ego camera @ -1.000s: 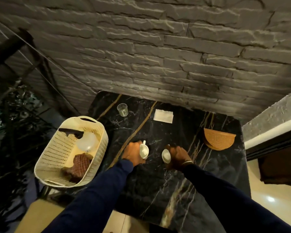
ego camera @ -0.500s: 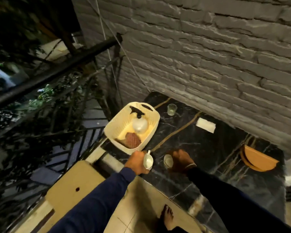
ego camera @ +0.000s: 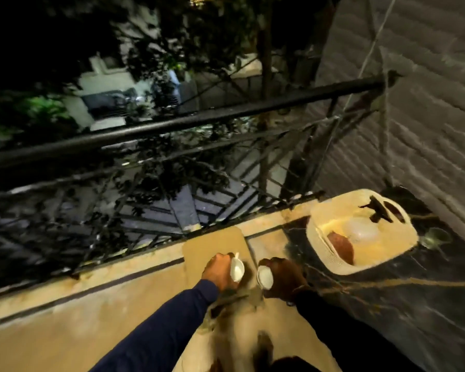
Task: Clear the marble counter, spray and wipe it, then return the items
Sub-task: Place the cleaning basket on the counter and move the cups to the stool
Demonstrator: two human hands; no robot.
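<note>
My left hand (ego camera: 217,272) grips a small white cup with a spoon (ego camera: 237,268), held over a tan board (ego camera: 215,244) on the floor. My right hand (ego camera: 283,277) grips a second small white cup (ego camera: 265,277) just off the left edge of the black marble counter (ego camera: 403,304). On the counter stands a cream perforated basket (ego camera: 333,264) holding a clear spray bottle with a black trigger (ego camera: 363,228) and a brown cloth (ego camera: 340,247). A small glass (ego camera: 435,237) stands beside the basket near the wall.
A black metal railing (ego camera: 172,124) runs across the view beyond a beige ledge (ego camera: 65,304), with trees and a dark yard behind it. A grey brick wall (ego camera: 427,103) rises on the right. My foot (ego camera: 263,345) shows on the floor below.
Both hands lifted the white cups off the counter and carried them left, over the board on the floor. The view swung left toward the railing.
</note>
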